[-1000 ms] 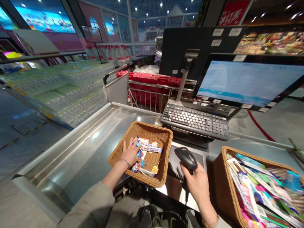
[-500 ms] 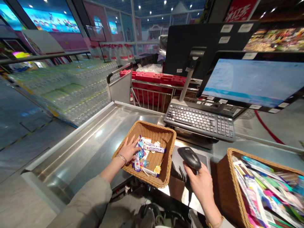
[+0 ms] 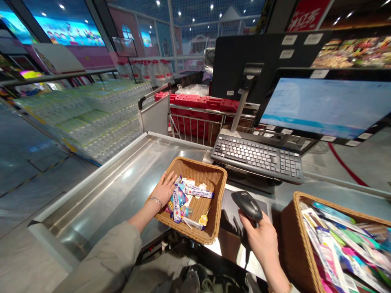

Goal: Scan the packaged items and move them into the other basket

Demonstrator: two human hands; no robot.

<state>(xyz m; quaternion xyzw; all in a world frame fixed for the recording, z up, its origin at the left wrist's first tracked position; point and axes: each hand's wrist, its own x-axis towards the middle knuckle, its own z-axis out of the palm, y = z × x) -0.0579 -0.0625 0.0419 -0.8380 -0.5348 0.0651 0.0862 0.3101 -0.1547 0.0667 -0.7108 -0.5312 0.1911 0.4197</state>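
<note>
My left hand [image 3: 165, 189] rests over the near-left rim of a woven wicker basket [image 3: 201, 171], its fingers spread and touching the edge of a heap of small wrapped sweets. A long blue-and-white candy stick pack [image 3: 176, 205] lies just right of that hand, and a second pack [image 3: 199, 193] lies crosswise beyond it. My right hand [image 3: 259, 238] grips a black handheld barcode scanner [image 3: 248, 206], right of the basket. A second wicker basket [image 3: 297, 219] at lower right is packed with colourful flat retail packets [image 3: 332, 244].
The baskets stand on a stainless steel checkout counter [image 3: 116, 183]. Beyond them are a black keyboard [image 3: 256, 156] and a raised till monitor [image 3: 326, 106]. A metal cart with red crates [image 3: 198, 103] stands behind, and shrink-wrapped bottled water [image 3: 91, 114] is stacked at left.
My left hand has drawn back toward the basket's near-left rim, and the long stick pack now lies beside it. My right hand still holds the scanner, and the view has shifted slightly.
</note>
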